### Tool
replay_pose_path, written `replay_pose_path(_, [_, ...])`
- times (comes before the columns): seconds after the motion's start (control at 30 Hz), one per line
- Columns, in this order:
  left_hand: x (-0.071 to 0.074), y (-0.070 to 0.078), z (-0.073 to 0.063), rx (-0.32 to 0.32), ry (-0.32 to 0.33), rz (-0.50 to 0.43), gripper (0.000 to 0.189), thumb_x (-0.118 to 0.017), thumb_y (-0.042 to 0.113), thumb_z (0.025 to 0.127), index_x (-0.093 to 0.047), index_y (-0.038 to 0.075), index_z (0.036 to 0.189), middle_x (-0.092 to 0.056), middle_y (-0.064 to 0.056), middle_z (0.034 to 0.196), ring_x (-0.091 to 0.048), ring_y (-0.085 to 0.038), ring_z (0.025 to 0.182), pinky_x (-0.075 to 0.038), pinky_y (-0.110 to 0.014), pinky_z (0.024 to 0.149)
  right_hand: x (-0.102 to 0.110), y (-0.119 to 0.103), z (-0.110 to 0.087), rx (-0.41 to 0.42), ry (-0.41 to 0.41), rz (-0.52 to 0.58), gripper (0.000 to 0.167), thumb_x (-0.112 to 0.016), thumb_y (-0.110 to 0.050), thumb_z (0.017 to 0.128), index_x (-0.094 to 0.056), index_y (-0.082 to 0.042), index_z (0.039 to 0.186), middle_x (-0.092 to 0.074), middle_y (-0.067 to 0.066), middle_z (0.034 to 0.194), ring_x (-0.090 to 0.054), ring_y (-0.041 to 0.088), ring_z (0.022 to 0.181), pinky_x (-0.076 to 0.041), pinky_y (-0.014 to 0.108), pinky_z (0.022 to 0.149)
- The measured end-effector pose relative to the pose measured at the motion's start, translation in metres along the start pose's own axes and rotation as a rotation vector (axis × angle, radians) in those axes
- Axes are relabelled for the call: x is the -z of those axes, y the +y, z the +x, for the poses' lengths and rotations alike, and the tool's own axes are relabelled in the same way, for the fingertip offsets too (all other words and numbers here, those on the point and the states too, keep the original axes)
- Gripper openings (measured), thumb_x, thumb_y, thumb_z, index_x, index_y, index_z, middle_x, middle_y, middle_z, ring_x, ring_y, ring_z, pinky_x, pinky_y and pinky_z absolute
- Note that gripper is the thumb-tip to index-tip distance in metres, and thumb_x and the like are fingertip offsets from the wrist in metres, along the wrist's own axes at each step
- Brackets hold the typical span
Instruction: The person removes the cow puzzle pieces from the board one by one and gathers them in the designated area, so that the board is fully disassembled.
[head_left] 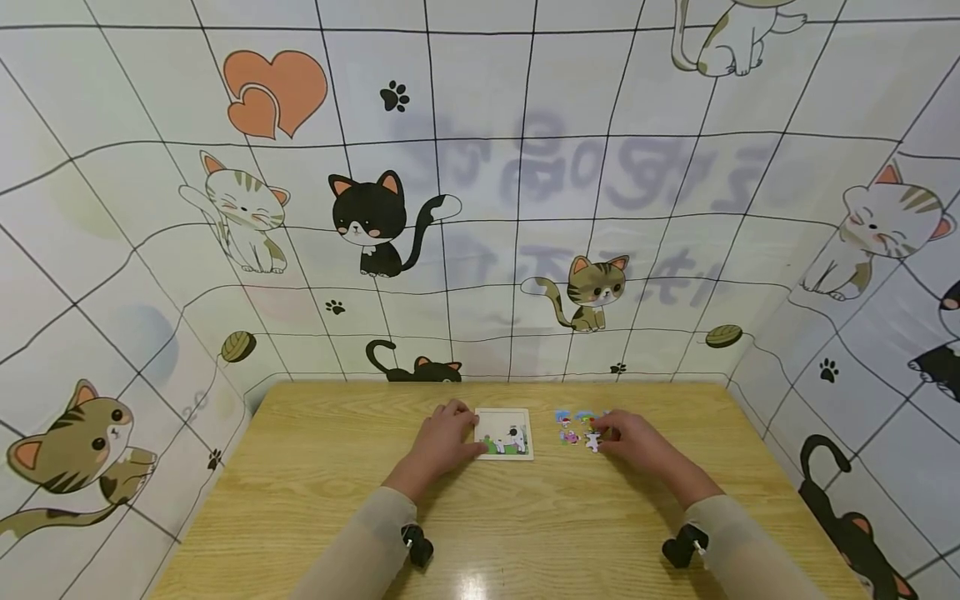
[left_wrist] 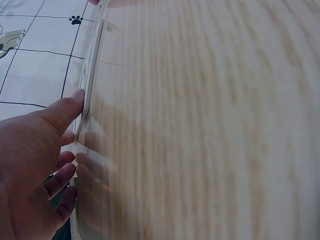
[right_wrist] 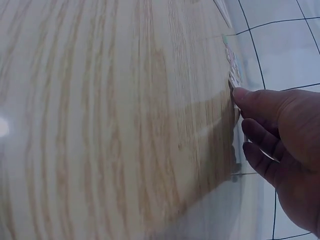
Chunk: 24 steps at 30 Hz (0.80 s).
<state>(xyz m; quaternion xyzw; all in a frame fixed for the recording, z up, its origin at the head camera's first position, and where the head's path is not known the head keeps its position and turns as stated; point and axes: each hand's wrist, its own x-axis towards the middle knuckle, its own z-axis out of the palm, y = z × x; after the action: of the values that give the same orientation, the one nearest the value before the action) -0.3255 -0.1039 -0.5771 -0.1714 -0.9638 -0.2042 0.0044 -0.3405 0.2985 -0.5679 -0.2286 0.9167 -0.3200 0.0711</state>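
Observation:
In the head view, a small square puzzle board (head_left: 504, 421) lies on the table, with a picture of white and green parts along its near side. My left hand (head_left: 442, 439) holds the board by its left side, thumb near the front corner and fingers farther back. The left wrist view has the thumb (left_wrist: 75, 102) against the board's edge. To the right lie several small colourful puzzle pieces (head_left: 570, 437). My right hand (head_left: 636, 440) is over their right end, thumb and fingers apart, touching a white piece (head_left: 592, 442). The hand partly covers the pieces behind it.
The wooden table (head_left: 495, 525) reaches back to a white wall sheet (head_left: 480, 283) with cat drawings and grid lines. Side sheets rise at left and right. Black wrist devices (head_left: 417, 547) sit on both sleeves.

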Motion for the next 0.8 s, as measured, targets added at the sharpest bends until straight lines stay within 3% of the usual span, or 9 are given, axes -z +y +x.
replay_pose_path(0.53, [0.0001,-0.0005,-0.0001,0.000,-0.002,-0.021,0.055,-0.085,0.051,0.098,-0.075,0.015,0.138,-0.059,-0.009,0.145,-0.056,-0.037,0.134,-0.048,-0.064,0.109,0.0028,-0.0061,0.0005,-0.013,-0.036,-0.018,0.038,-0.079,-0.004,0.102,-0.072,0.006,0.138,-0.067,0.004,0.110,-0.060,0.013,0.089,-0.054,0.036,0.077])
replay_pose_path(0.8, [0.0004,-0.0004,-0.0002,-0.001,-0.002,-0.024,0.055,-0.085,0.050,0.098,-0.075,0.014,0.139,-0.058,-0.009,0.145,-0.056,-0.037,0.134,-0.048,-0.065,0.109,0.0028,-0.0062,0.0022,-0.002,-0.024,-0.036,0.032,-0.079,-0.005,0.102,-0.075,0.004,0.133,-0.066,0.006,0.109,-0.057,0.014,0.088,-0.052,0.035,0.076])
